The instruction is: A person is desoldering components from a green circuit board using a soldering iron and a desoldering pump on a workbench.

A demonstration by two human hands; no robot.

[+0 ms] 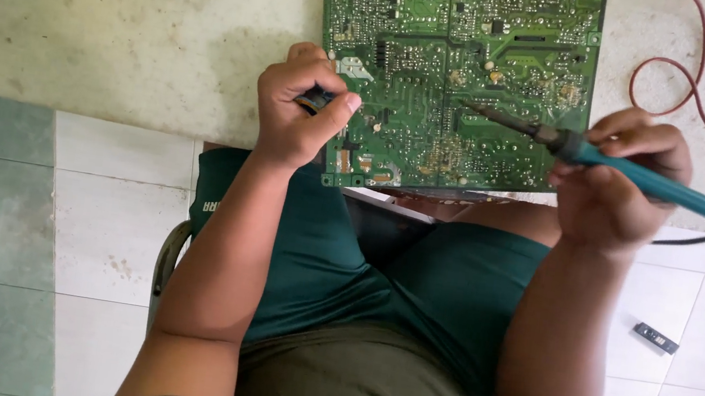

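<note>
A green circuit board (pixel 455 75) is laid solder-side up at the near edge of a rough concrete slab (pixel 121 22), its near edge overhanging toward the lap. The left hand (pixel 296 109) is curled tight at the board's left edge, thumb and forefinger pinched shut on a small dark object (pixel 318 98) — what it is can't be made out, too little of it shows. The right hand (pixel 617 187) is wrapped closed around the blue handle of a soldering iron (pixel 637 172), and the tip is held just over the middle of the board, touching or nearly so; contact can't be confirmed from this angle.

What could go wrong, as a judgement: the board isn't clamped, only steadied by that left hand, so a nudge from the iron could slide it and bridge the closely packed joints. The iron's black cord (pixel 683 237) is draped off toward the tiled floor (pixel 702 299), and a snag there could jerk the hot tip sideways — bare thighs sit right beneath that overhanging edge. A red wire (pixel 701 99) is looped on the slab close by, within reach of the barrel.
</note>
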